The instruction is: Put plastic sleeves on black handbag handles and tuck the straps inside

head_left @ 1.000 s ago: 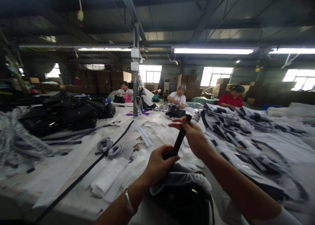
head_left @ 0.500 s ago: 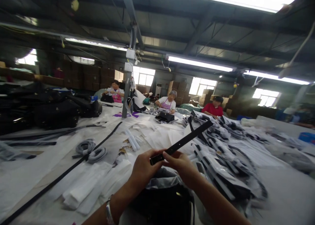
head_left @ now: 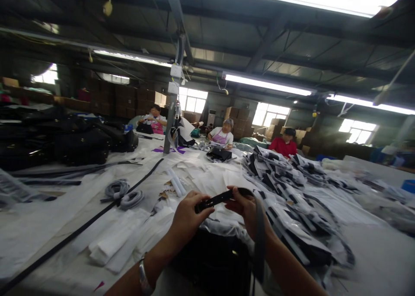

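Observation:
My left hand pinches one end of a black strap just above the table. My right hand grips the same strap a little further along. Past my right hand the strap bends over and hangs down blurred in front of my right forearm. Under both hands sits a black bag with clear plastic film bunched on top of it. A metal bangle is on my left wrist.
A long white-covered table carries folded white wrappers, grey cord coils and a long black strap. Packaged straps are heaped to the right, black bags to the left. Three people sit at the far end.
The strap stuck out stiffly up and right half a second ago; now its free part has folded over my right hand and hangs down. My right hand has slid slightly right.

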`<control>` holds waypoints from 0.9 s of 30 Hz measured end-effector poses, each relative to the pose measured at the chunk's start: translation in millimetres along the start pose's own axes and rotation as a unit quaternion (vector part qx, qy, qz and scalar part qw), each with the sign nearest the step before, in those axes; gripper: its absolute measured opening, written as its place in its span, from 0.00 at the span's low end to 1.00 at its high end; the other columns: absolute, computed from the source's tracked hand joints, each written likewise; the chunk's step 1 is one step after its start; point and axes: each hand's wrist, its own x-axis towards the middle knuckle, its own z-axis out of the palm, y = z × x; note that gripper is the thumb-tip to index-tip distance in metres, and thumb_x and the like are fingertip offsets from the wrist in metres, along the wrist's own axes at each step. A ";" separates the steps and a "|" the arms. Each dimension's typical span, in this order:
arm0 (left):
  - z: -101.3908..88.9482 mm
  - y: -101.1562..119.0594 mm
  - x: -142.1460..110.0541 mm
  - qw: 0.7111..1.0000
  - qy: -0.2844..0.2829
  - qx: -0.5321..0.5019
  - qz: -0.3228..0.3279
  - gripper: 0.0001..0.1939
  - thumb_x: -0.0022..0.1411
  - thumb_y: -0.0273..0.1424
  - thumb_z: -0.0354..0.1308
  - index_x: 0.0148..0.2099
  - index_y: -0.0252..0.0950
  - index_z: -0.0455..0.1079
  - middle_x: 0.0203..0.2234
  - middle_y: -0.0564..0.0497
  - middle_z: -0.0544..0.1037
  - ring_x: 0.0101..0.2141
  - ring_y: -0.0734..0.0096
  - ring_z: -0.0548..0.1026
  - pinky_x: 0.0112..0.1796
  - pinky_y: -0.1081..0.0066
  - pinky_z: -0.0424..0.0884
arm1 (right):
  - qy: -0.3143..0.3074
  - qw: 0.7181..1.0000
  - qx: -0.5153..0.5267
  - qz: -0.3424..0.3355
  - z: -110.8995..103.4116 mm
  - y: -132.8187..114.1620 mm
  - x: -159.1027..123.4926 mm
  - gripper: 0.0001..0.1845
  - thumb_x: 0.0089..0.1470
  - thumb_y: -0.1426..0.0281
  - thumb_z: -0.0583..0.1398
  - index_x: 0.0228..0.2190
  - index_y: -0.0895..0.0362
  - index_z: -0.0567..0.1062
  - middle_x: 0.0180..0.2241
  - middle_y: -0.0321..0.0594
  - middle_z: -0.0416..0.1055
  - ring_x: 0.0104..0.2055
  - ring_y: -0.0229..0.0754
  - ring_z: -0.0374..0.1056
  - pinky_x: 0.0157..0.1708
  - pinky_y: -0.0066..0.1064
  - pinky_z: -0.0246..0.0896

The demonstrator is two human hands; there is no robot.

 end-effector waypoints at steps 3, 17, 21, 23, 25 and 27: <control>-1.1 -1.4 -0.7 1.000 0.005 -0.021 0.002 0.13 0.54 0.33 0.67 0.43 0.39 0.78 0.38 0.49 0.77 0.41 0.62 0.75 0.44 0.68 0.68 | 0.013 0.994 0.092 0.059 -2.6 -0.8 0.4 0.23 0.44 0.59 0.72 0.40 0.59 0.79 0.35 0.43 0.80 0.37 0.48 0.78 0.36 0.34 0.74; 5.8 -4.6 -0.9 0.970 -0.036 -0.202 -0.127 0.21 0.54 0.41 0.67 0.47 0.35 0.76 0.30 0.51 0.76 0.31 0.70 0.72 0.31 0.74 0.64 | -0.005 0.989 0.133 0.059 3.5 2.9 -8.7 0.21 0.46 0.60 0.71 0.38 0.59 0.76 0.35 0.45 0.80 0.35 0.48 0.78 0.36 0.36 0.75; 4.8 -3.9 2.2 0.964 -0.044 -0.225 -0.137 0.22 0.52 0.39 0.68 0.48 0.35 0.75 0.30 0.53 0.72 0.31 0.71 0.71 0.33 0.74 0.64 | 0.002 0.990 0.133 0.043 6.4 1.0 -10.9 0.21 0.45 0.59 0.71 0.38 0.59 0.76 0.34 0.44 0.80 0.33 0.47 0.78 0.35 0.36 0.76; 3.8 -3.9 3.8 0.958 -0.053 -0.240 -0.146 0.22 0.51 0.38 0.69 0.48 0.35 0.74 0.30 0.53 0.71 0.31 0.72 0.70 0.33 0.74 0.64 | 0.002 0.991 0.131 0.035 7.1 0.6 -11.2 0.22 0.45 0.59 0.71 0.38 0.59 0.76 0.34 0.45 0.80 0.32 0.46 0.78 0.35 0.36 0.76; 2.3 -4.3 4.9 0.949 -0.067 -0.263 -0.163 0.23 0.50 0.37 0.70 0.48 0.34 0.74 0.29 0.54 0.70 0.30 0.73 0.69 0.33 0.74 0.64 | 0.005 0.991 0.128 0.029 7.5 0.9 -10.5 0.22 0.46 0.59 0.71 0.38 0.60 0.76 0.34 0.46 0.80 0.31 0.45 0.78 0.34 0.35 0.75; 0.2 -5.5 5.5 0.938 -0.081 -0.285 -0.180 0.25 0.47 0.37 0.71 0.48 0.34 0.74 0.27 0.55 0.70 0.29 0.74 0.69 0.32 0.74 0.64 | 0.010 0.991 0.129 0.029 8.0 1.0 -9.5 0.22 0.45 0.59 0.71 0.38 0.60 0.76 0.34 0.46 0.81 0.30 0.44 0.78 0.34 0.34 0.75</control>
